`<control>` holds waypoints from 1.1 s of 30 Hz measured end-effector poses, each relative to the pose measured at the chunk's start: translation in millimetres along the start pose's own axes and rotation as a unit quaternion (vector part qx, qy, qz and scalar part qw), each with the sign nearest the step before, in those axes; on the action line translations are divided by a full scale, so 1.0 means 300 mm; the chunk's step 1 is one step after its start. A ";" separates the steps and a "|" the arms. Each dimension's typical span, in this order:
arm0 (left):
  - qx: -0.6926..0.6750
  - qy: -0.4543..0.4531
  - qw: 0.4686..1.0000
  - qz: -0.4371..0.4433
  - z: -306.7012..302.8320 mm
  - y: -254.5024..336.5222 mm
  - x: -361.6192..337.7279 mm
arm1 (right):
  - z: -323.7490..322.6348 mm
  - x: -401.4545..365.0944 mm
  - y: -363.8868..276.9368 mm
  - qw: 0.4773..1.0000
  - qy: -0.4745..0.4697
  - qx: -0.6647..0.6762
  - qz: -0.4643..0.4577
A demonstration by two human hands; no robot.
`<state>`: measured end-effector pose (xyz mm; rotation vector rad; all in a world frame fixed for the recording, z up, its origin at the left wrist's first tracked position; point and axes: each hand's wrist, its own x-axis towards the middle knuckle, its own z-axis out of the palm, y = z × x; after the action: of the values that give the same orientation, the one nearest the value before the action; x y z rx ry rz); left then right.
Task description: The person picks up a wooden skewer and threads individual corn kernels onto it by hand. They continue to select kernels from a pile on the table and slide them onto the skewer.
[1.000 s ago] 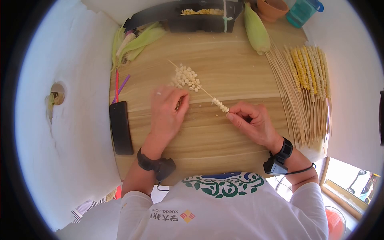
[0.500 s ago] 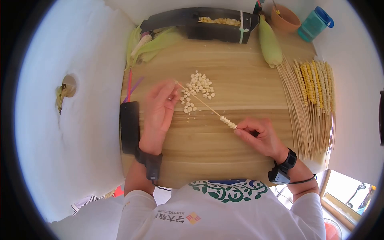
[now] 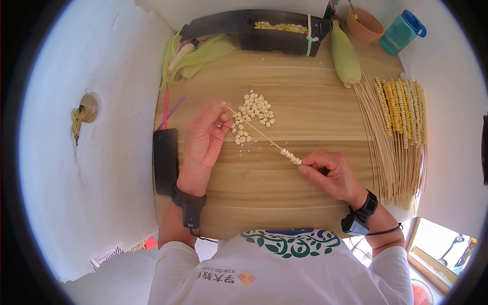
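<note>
My right hand [image 3: 328, 173] pinches the lower end of a thin bamboo skewer [image 3: 256, 130] that slants up and left across the wooden table [image 3: 284, 178]. Several pale corn kernels [image 3: 291, 156] are threaded on it just above my fingers. My left hand [image 3: 205, 137] rests near the skewer's pointed tip, thumb and forefinger closed by the tip; I cannot tell whether they hold a kernel. A small pile of loose kernels [image 3: 255, 109] lies just right of that hand, partly under the skewer.
A black phone [image 3: 165, 161] lies left of my left hand. Bare skewers [image 3: 378, 137] and finished corn skewers [image 3: 401, 104] fill the right side. A husked cob [image 3: 344, 56], husks [image 3: 195, 53], a black tray with kernels [image 3: 277, 30], a clay bowl [image 3: 365, 24] and a teal cup [image 3: 402, 31] stand behind.
A second ago my left hand lay cupped on the table below the pile. It moved up and left to the skewer's tip. The right hand kept its hold; the view shifted.
</note>
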<state>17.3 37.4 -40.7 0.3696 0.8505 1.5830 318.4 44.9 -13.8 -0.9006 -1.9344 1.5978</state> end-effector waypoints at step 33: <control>0.054 -0.025 0.998 0.015 0.005 0.008 0.002 | -0.005 -0.001 0.005 1.000 -0.005 -0.010 0.009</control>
<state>16.6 38.3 -38.2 0.4996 0.8969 1.5528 320.1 45.8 -14.9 -0.9233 -1.9570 1.5989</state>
